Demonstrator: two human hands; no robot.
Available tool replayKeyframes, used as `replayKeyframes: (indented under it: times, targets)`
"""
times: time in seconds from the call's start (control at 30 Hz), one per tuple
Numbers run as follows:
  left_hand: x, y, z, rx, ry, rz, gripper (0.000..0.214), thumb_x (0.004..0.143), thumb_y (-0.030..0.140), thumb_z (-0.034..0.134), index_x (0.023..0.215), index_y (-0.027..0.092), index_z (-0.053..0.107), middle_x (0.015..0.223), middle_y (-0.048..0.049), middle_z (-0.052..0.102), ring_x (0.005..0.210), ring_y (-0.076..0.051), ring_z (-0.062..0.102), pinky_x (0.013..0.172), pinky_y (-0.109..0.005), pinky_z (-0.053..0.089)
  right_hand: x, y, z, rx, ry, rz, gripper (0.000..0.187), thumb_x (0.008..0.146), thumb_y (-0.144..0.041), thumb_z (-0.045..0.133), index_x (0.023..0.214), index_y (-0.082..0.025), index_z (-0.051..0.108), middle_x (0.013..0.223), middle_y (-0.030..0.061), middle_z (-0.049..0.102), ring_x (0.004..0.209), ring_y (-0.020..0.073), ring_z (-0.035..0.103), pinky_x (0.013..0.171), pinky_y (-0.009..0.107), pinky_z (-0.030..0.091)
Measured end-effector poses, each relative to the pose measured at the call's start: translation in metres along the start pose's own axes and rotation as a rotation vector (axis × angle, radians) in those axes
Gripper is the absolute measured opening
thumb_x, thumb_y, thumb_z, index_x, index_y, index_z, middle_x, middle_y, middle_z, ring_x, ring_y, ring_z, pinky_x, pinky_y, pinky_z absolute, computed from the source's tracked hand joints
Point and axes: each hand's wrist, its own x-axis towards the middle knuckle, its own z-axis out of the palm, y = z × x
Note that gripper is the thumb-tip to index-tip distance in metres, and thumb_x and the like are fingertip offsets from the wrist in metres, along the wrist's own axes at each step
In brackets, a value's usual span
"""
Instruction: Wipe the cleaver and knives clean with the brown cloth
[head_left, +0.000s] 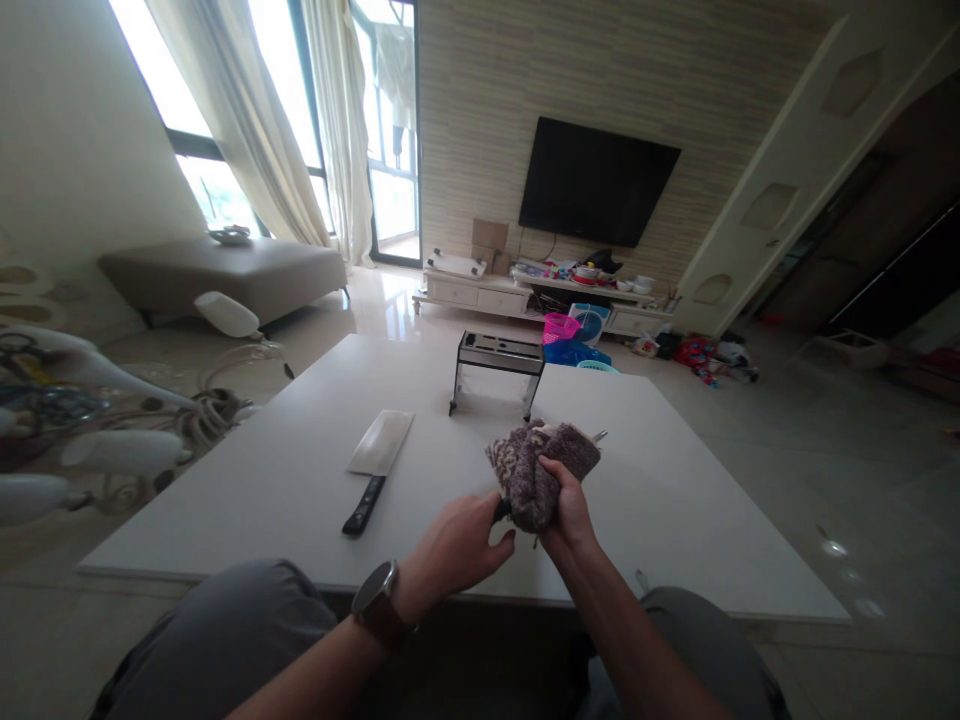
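Observation:
My left hand [457, 548] is closed around a dark handle [501, 510], seemingly of a knife. Its blade runs into a brown patterned cloth [540, 465], and a bit of metal tip [598, 436] sticks out on the far side. My right hand [568, 508] is wrapped around that cloth from below, pinching it over the blade. Both hands are just above the near middle of the white table [675, 520]. A cleaver [379, 466] with a black handle lies flat on the table to the left of my hands.
A metal knife rack [496, 368] stands on the far part of the table. Beyond it are a low TV cabinet [525, 295] with clutter, baskets on the floor, and a wall TV [592, 180]. A grey daybed [225, 275] sits at left. My knees are under the table's near edge.

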Motion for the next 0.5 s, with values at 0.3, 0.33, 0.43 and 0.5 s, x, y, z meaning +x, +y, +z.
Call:
replayKeyframes:
  times: [0.3, 0.33, 0.43, 0.5]
  targets:
    - [-0.0002, 0.0007, 0.0014, 0.017, -0.013, -0.021, 0.016, 0.085, 0.036, 0.058, 0.094, 0.023, 0.058, 0.083, -0.0043, 0.07, 0.077, -0.023, 0.064, 0.064, -0.033, 0.037, 0.0008, 0.0001, -0.0011, 0.004, 0.003, 0.014, 0.021, 0.071, -0.017, 0.073, 0.091, -0.012, 0.072, 0.08, 0.0057, 0.078, 0.066, 0.0199, 0.073, 0.075, 0.033, 0.063]
    - [-0.0003, 0.0005, 0.0017, 0.019, -0.013, -0.021, 0.016, 0.085, 0.036, 0.058, 0.094, 0.023, 0.058, 0.083, -0.0042, 0.07, 0.077, -0.023, 0.064, 0.064, -0.033, 0.037, 0.0012, 0.0002, -0.0016, 0.005, 0.001, 0.013, 0.021, 0.071, -0.017, 0.073, 0.091, -0.012, 0.072, 0.08, 0.0057, 0.079, 0.066, 0.0197, 0.072, 0.075, 0.033, 0.063]
    - [-0.0003, 0.0002, 0.0013, 0.016, -0.008, -0.019, 0.016, 0.085, 0.036, 0.058, 0.095, 0.023, 0.058, 0.083, -0.0039, 0.07, 0.077, -0.023, 0.065, 0.064, -0.033, 0.038, 0.0018, 0.0004, -0.0024, 0.007, 0.003, 0.015, 0.021, 0.071, -0.017, 0.073, 0.091, -0.012, 0.072, 0.08, 0.0053, 0.078, 0.066, 0.0193, 0.072, 0.073, 0.032, 0.062]
    - [-0.0002, 0.0007, 0.0001, 0.012, -0.008, -0.019, 0.016, 0.085, 0.035, 0.058, 0.095, 0.023, 0.058, 0.083, -0.004, 0.07, 0.077, -0.023, 0.065, 0.065, -0.033, 0.039, 0.0013, 0.0004, -0.0021, 0.005, -0.001, 0.016, 0.021, 0.071, -0.017, 0.073, 0.091, -0.012, 0.072, 0.08, 0.0051, 0.078, 0.066, 0.0191, 0.072, 0.071, 0.031, 0.062]
